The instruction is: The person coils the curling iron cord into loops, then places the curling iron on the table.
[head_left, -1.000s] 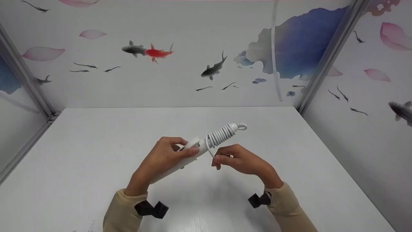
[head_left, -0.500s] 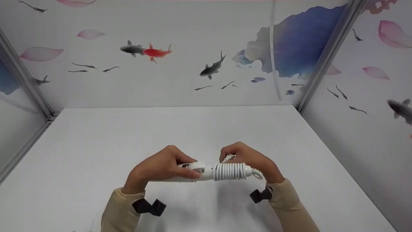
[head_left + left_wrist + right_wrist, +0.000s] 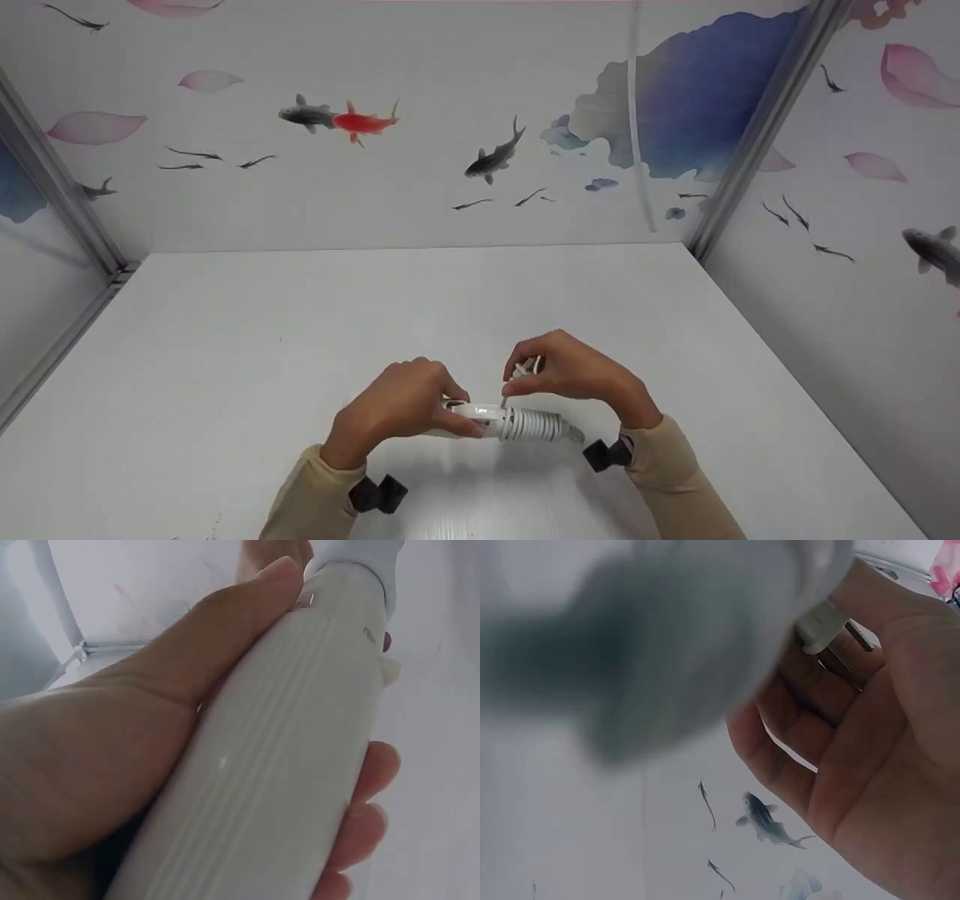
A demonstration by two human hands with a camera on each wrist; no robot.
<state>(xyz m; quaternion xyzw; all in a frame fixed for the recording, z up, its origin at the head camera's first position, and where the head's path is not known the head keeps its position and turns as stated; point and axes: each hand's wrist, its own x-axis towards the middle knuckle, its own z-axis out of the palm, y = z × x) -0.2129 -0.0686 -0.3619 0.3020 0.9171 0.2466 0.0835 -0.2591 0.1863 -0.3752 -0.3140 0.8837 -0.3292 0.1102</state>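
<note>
My left hand [image 3: 397, 403] grips a white, wand-shaped electric appliance [image 3: 486, 412], thumb along one side and fingers round the other. Grooves run along its smooth body [image 3: 262, 750] in the left wrist view. A white power cord [image 3: 534, 425] is wound in tight turns round its right end, with a short loop [image 3: 576, 433] at the tip. Just above the coil, my right hand [image 3: 577, 375] holds the loose end of the cord. Its two-pin plug [image 3: 823, 624] sits within the curled fingers in the right wrist view, where a blurred pale shape covers the upper left.
A white tabletop [image 3: 285, 315] lies beneath both hands. Behind it rises a back wall [image 3: 427, 60] printed with fish and petals, and a similar panel [image 3: 810, 300] stands to the right. Black wrist cameras [image 3: 379, 494] sit at both sleeves.
The appliance has swung from slanting up to the right to lying nearly level, and has come lower, nearer the person. My right hand has stayed close to the coil, still with the cord end.
</note>
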